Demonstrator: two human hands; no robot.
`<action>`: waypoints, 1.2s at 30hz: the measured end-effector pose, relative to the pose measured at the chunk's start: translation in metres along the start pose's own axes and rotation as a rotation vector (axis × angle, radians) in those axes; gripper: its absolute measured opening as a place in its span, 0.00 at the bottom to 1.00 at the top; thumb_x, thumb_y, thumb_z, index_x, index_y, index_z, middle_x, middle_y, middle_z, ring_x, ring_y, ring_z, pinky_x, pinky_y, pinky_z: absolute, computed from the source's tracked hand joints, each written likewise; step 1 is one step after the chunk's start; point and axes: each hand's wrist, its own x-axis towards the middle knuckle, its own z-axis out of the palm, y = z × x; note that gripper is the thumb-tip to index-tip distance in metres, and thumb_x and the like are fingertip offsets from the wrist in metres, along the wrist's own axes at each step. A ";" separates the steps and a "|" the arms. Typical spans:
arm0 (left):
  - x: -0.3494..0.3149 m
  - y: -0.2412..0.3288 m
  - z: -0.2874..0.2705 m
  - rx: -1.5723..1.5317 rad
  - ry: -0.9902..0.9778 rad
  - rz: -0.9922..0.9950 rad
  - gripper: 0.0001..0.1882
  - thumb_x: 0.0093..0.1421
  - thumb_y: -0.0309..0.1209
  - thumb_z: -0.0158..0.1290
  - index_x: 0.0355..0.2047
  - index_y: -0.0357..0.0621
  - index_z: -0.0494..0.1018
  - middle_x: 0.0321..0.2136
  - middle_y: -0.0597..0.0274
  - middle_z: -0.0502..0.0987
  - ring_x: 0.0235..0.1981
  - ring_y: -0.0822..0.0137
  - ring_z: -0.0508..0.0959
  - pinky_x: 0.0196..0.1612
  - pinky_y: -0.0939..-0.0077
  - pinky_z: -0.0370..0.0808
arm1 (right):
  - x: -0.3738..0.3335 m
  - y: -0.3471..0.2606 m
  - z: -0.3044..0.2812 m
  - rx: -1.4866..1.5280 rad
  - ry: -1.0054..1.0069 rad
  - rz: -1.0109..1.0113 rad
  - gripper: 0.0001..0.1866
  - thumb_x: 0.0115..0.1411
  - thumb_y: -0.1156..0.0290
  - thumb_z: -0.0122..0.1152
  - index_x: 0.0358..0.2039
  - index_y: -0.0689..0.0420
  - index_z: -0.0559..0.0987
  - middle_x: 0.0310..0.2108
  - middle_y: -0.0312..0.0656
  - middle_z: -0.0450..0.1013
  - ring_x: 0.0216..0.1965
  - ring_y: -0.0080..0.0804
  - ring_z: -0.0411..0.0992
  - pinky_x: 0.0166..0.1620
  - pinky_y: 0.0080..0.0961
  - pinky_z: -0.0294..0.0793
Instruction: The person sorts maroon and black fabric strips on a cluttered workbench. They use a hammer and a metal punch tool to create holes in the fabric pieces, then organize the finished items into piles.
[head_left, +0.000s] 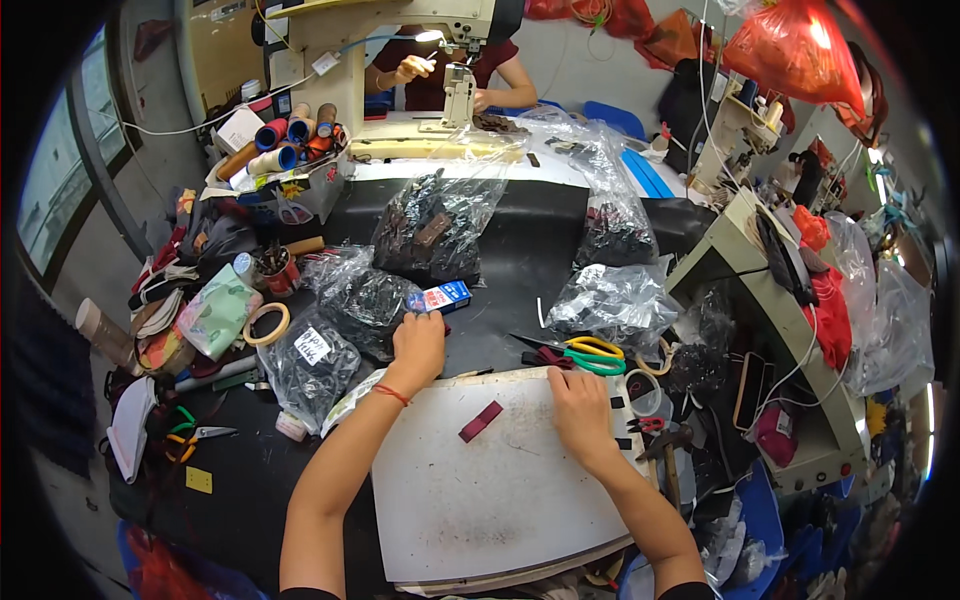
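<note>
A white board [480, 500] lies in front of me, with a short dark red fabric strip [481, 422] on its upper part. My left hand [418, 350] is beyond the board's far left edge, fingers curled, close to a blue and white box [440, 297]. A bit of dark red shows beside its fingertips; what they hold, if anything, is hidden. My right hand [582, 408] rests at the board's far right edge with bent, closed fingers. Its fingertips meet another dark red piece [550, 357], beside scissors [597, 356] with yellow and green handles; its grip is unclear.
Clear plastic bags of dark pieces [440, 225] stand beyond the board. At left are a tape roll [266, 324], small snips [190, 436] and thread cones [272, 160]. A hammer [670, 455] lies right. Across the table, another person's hand [414, 68] is near a sewing machine [460, 100].
</note>
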 end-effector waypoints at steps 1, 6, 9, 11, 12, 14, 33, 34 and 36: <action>0.003 0.003 0.004 0.034 -0.009 0.004 0.08 0.51 0.25 0.53 0.33 0.36 0.74 0.35 0.48 0.77 0.38 0.50 0.76 0.41 0.60 0.74 | 0.009 0.006 0.000 0.085 0.005 -0.016 0.17 0.53 0.78 0.50 0.45 0.59 0.73 0.32 0.44 0.70 0.38 0.42 0.68 0.41 0.34 0.67; 0.010 -0.009 0.013 0.038 -0.102 -0.002 0.10 0.48 0.23 0.53 0.33 0.36 0.73 0.35 0.42 0.75 0.40 0.46 0.74 0.42 0.55 0.73 | 0.062 0.021 0.018 0.237 -0.422 0.144 0.14 0.52 0.71 0.57 0.41 0.59 0.75 0.34 0.48 0.75 0.41 0.48 0.71 0.44 0.40 0.70; 0.000 -0.007 -0.008 -0.195 -0.093 -0.029 0.09 0.50 0.26 0.54 0.33 0.38 0.72 0.39 0.44 0.73 0.41 0.48 0.74 0.41 0.57 0.72 | 0.079 0.027 0.027 0.204 -0.518 0.287 0.15 0.52 0.66 0.61 0.39 0.59 0.76 0.36 0.49 0.76 0.43 0.49 0.71 0.45 0.42 0.70; -0.014 0.003 -0.026 -0.402 -0.016 0.025 0.09 0.51 0.28 0.56 0.32 0.41 0.71 0.37 0.46 0.74 0.39 0.51 0.75 0.41 0.61 0.72 | 0.078 0.035 0.032 0.294 -0.502 0.262 0.16 0.52 0.65 0.61 0.40 0.58 0.76 0.36 0.50 0.76 0.43 0.48 0.71 0.47 0.42 0.69; -0.025 0.017 -0.041 -0.640 -0.119 0.011 0.09 0.50 0.28 0.56 0.32 0.41 0.71 0.34 0.49 0.75 0.36 0.54 0.76 0.40 0.63 0.71 | 0.072 0.045 0.035 0.329 -0.495 0.265 0.16 0.53 0.65 0.61 0.41 0.57 0.76 0.37 0.50 0.76 0.43 0.48 0.71 0.48 0.42 0.69; -0.061 0.035 -0.035 -0.659 -0.116 0.314 0.08 0.50 0.29 0.56 0.31 0.41 0.71 0.33 0.51 0.75 0.35 0.54 0.77 0.40 0.65 0.71 | 0.057 0.042 0.037 0.468 -0.247 0.272 0.15 0.54 0.67 0.60 0.43 0.55 0.77 0.36 0.49 0.75 0.43 0.49 0.70 0.46 0.44 0.68; -0.142 0.221 -0.049 -1.089 -0.017 0.638 0.28 0.48 0.22 0.57 0.51 0.40 0.63 0.51 0.43 0.62 0.54 0.43 0.62 0.55 0.57 0.64 | -0.133 0.017 -0.078 1.139 0.394 0.892 0.12 0.62 0.74 0.56 0.45 0.63 0.72 0.38 0.40 0.73 0.37 0.21 0.70 0.39 0.19 0.74; -0.144 0.220 -0.057 -1.044 -0.015 0.732 0.29 0.48 0.24 0.58 0.52 0.41 0.62 0.53 0.43 0.61 0.57 0.42 0.61 0.58 0.56 0.62 | -0.159 0.038 -0.074 1.008 0.243 0.782 0.13 0.60 0.73 0.59 0.43 0.64 0.72 0.34 0.40 0.75 0.36 0.21 0.73 0.36 0.18 0.74; -0.141 0.183 -0.063 -0.974 -0.129 0.764 0.28 0.49 0.26 0.59 0.52 0.41 0.64 0.57 0.42 0.58 0.60 0.42 0.58 0.61 0.54 0.58 | -0.170 0.041 -0.120 1.049 -0.317 0.794 0.17 0.56 0.69 0.64 0.44 0.62 0.74 0.32 0.45 0.78 0.37 0.30 0.78 0.38 0.22 0.75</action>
